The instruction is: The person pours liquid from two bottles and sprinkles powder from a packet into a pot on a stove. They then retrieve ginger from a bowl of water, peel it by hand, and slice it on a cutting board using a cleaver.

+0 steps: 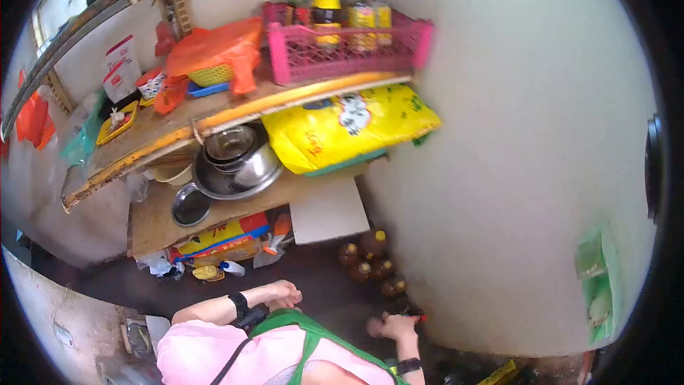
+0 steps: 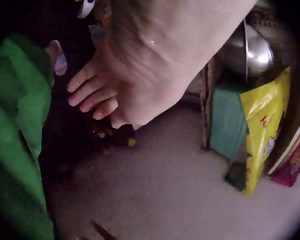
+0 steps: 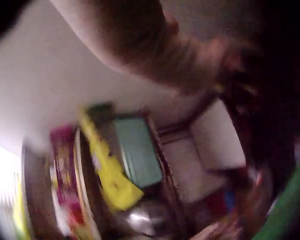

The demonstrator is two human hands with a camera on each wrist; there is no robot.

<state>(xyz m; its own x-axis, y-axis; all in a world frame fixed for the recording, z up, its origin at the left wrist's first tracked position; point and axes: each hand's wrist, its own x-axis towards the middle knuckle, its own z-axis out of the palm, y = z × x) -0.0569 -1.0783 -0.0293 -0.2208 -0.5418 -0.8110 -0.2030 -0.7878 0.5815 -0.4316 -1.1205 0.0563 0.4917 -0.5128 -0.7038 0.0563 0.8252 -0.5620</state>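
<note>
In the head view my left hand is held in front of the body, over the dark floor. The left wrist view shows this hand from the back, its fingers loosely bent and nothing in them. My right hand hangs low by the wall, just on the near side of several brown bottles with yellow caps. A small red bit shows right beside it. Motion blurs the right hand in the right wrist view; its fingers look loose, with no held thing showing.
A wooden shelf carries a pink crate of sauce bottles and a basket under an orange bag. Below are a yellow sack, a metal basin and a white board. A pale wall bounds the right.
</note>
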